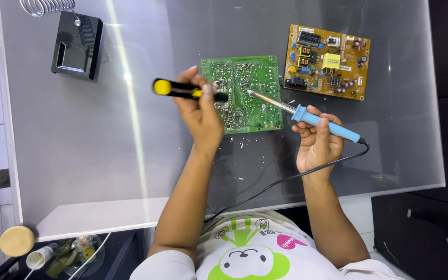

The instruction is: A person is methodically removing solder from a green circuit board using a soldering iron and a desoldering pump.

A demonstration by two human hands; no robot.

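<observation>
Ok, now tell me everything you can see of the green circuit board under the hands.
The green circuit board lies flat on the grey glass-like table, solder side up, covered in pale traces and silvery joints. It is roughly square. The left hand rests over its left edge, holding a black-and-yellow tool. The metal tip of the blue soldering iron, held by the right hand, meets its upper middle. Small pale specks lie just below it. An orange component-side board lies apart to its right.

Left of the green circuit board (245, 93) the counter (105, 155) lies open up to the black soldering-iron stand (77, 45), while the orange circuit board (326, 62) crowds the right.
</observation>
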